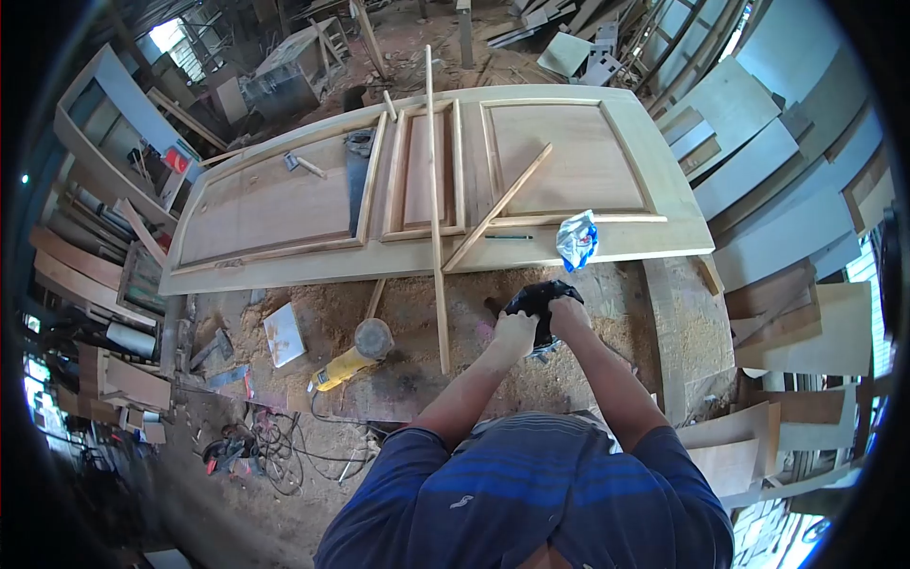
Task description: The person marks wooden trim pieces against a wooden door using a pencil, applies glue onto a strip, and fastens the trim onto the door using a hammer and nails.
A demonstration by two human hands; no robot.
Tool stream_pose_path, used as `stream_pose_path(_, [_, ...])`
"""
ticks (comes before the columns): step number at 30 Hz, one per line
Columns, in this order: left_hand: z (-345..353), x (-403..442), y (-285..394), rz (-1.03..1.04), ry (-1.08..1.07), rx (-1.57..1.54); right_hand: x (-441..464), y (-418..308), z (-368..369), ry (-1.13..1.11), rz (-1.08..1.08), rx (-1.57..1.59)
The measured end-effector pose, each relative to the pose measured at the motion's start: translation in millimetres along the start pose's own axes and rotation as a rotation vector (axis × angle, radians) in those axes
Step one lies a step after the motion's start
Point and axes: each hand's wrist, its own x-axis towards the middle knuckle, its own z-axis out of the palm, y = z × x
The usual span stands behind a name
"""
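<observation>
Both my hands are closed on a black plastic bag (537,298) over the dusty workbench, near its front edge. My left hand (515,334) grips the near left side of the bag, and my right hand (569,316) grips its right side. What lies inside the bag is hidden. Just beyond, a blue and silver packet (576,239) rests on the edge of a panelled wooden door (673,228). A thin pencil-like stick (509,237) lies left of the packet.
A long wooden strip (436,209) crosses the door and overhangs the bench; a shorter strip (500,207) slants beside it. A hammer (305,166) lies on the door. Left on the bench are a yellow power tool (343,368) and a white rectangular piece (283,335). Boards (758,190) lean at right.
</observation>
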Motion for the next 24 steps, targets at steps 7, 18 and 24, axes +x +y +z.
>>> stream_pose_path(7, [7, -19, -9, 0.041, 0.225, -0.378, -2, 20, -18, 0.175, -0.027, 0.495])
stream_pose_path(18, [8, -18, 7, -0.03, 0.432, -1.076, -20, 15, -40, -0.115, -0.102, 0.965])
stream_pose_path(24, [-5, -18, 15, -0.086, 0.499, -1.022, -20, 14, -46, -0.166, -0.065, 0.981])
